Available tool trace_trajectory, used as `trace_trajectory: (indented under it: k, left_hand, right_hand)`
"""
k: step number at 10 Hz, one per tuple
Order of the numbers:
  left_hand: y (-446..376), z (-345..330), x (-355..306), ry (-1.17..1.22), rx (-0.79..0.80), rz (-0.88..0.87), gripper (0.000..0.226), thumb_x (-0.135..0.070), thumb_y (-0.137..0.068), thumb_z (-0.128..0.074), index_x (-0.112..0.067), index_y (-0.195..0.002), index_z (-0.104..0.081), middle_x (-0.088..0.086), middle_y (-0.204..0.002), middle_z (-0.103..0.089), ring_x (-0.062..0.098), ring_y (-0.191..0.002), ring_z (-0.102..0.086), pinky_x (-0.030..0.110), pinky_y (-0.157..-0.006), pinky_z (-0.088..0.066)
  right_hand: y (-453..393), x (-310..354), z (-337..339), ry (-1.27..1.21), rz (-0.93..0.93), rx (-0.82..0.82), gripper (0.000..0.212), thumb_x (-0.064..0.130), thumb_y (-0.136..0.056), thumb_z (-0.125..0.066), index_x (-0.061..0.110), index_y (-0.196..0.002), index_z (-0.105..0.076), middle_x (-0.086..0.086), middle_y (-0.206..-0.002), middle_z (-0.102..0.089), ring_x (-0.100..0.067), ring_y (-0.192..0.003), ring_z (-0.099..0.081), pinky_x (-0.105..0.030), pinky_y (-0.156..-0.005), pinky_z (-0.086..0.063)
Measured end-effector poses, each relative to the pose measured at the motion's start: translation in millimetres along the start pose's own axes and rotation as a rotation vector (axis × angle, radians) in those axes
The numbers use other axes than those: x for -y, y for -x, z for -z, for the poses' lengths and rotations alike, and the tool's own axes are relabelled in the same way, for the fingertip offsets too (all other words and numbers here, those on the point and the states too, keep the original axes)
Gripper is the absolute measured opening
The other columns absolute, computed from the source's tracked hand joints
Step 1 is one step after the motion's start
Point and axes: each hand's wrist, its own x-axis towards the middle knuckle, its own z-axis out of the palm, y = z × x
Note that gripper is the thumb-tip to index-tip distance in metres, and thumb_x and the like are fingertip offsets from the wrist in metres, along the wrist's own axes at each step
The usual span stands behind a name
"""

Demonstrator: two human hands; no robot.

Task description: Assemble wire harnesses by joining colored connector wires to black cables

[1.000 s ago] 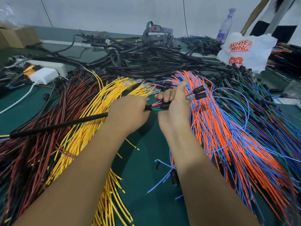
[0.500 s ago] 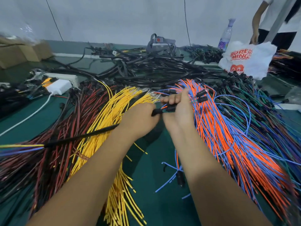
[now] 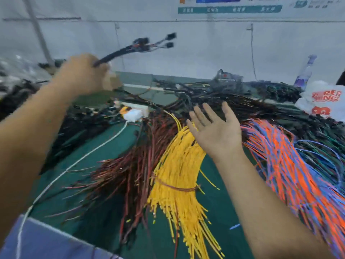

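- Your left hand (image 3: 82, 75), upper left of the frame, holds a black cable (image 3: 119, 52) in a closed grip, its connectors raised.
- Your right hand (image 3: 214, 128) spreads open, empty, above the yellow wires (image 3: 177, 165) on the bench (image 3: 97, 150).

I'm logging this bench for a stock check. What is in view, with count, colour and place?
Harness: one, black cable with black connectors, raised at left.
Yellow wires: one tied bundle, centre.
Red wires: one heap, left of the yellow.
Orange and blue wires: one heap, right.
Black cables: one pile, far side.
Bag: one, white with red print, far right.
Bottle: one, clear, behind the bag.
Left hand: grips the harness.
Right hand: open, above the wires.
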Motion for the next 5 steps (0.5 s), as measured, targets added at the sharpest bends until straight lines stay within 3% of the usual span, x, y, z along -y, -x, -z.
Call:
trace_trajectory:
  k: [1, 2, 3, 4, 5]
  left_hand:
    - [10, -7, 84, -0.270, 0.069, 0.107, 0.057, -0.039, -0.091, -0.060, -0.002, -0.132, -0.046, 0.037, -0.123, -0.051, 0.050, -0.111, -0.051, 0.051, -0.092, -0.044]
    - [67, -56, 152, -0.428, 0.393, 0.303, 0.082, -0.057, -0.092, -0.046, -0.015, -0.153, -0.011, 0.030, -0.151, -0.023, 0.046, -0.137, -0.027, 0.050, -0.111, -0.027]
    - [111, -91, 180, -0.389, 0.577, 0.424, 0.075, -0.062, -0.095, -0.031, -0.030, -0.153, 0.004, 0.010, -0.161, -0.004, 0.038, -0.143, -0.020, 0.048, -0.114, -0.021]
    - [103, -82, 173, -0.464, 0.627, 0.487, 0.072, -0.065, -0.094, -0.022, -0.033, -0.153, 0.002, 0.004, -0.162, 0.000, 0.033, -0.147, -0.009, 0.057, -0.115, -0.013]
    - [80, -75, 119, -0.468, 0.536, 0.368, 0.068, -0.064, -0.095, -0.021, -0.034, -0.153, -0.003, 0.005, -0.162, 0.006, 0.028, -0.148, 0.008, 0.061, -0.113, -0.001]
  right_hand:
    - [3, -7, 10, 0.055, -0.016, 0.006, 0.050, 0.048, -0.098, -0.042, 0.012, -0.130, -0.056, -0.010, -0.122, -0.063, -0.026, -0.112, -0.059, -0.041, -0.084, -0.048]
    - [12, 0, 19, 0.120, -0.005, -0.007, 0.045, 0.046, -0.097, -0.041, 0.014, -0.122, -0.062, -0.006, -0.108, -0.070, -0.022, -0.101, -0.065, -0.038, -0.081, -0.048]
    - [24, 24, 31, 0.151, 0.060, 0.004, 0.040, 0.044, -0.094, -0.043, 0.015, -0.110, -0.066, -0.003, -0.090, -0.071, -0.018, -0.079, -0.069, -0.035, -0.080, -0.048]
    - [38, 56, 36, 0.223, 0.151, 0.008, 0.035, 0.042, -0.085, -0.048, 0.018, -0.102, -0.066, 0.001, -0.086, -0.069, -0.016, -0.076, -0.068, -0.032, -0.083, -0.046]
    - [53, 79, 27, 0.353, 0.221, 0.029, 0.031, 0.041, -0.091, -0.044, 0.022, -0.098, -0.066, 0.005, -0.083, -0.068, -0.013, -0.075, -0.066, -0.029, -0.084, -0.048]
